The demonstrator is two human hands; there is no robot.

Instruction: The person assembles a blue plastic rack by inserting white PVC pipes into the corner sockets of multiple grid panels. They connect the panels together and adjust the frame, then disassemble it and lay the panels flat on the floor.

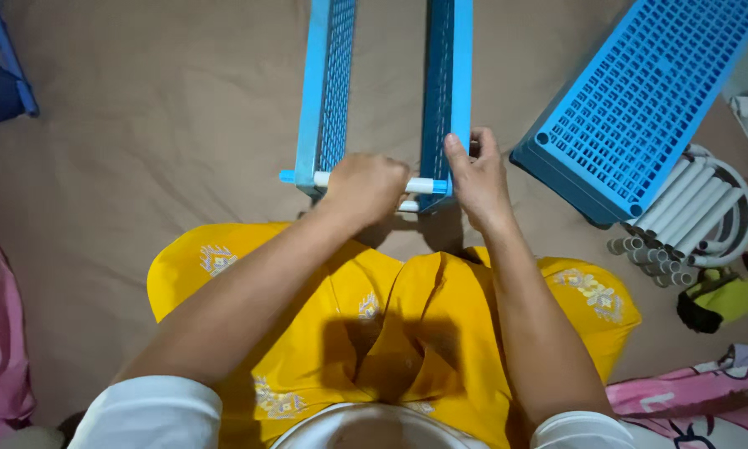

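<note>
The left hand [364, 187] has its grip closed around a white tube [420, 185] between two upright blue panels [328, 83]. The right hand [476, 176] grips the right panel [449, 83] at its near edge.

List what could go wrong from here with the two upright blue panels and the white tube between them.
1. The left hand grips the white tube while the right hand steadies only the right panel; the left panel stands unsupported and might tip.
2. The loose tubes beside the flat panel lie on soft cloth and may roll.
</note>
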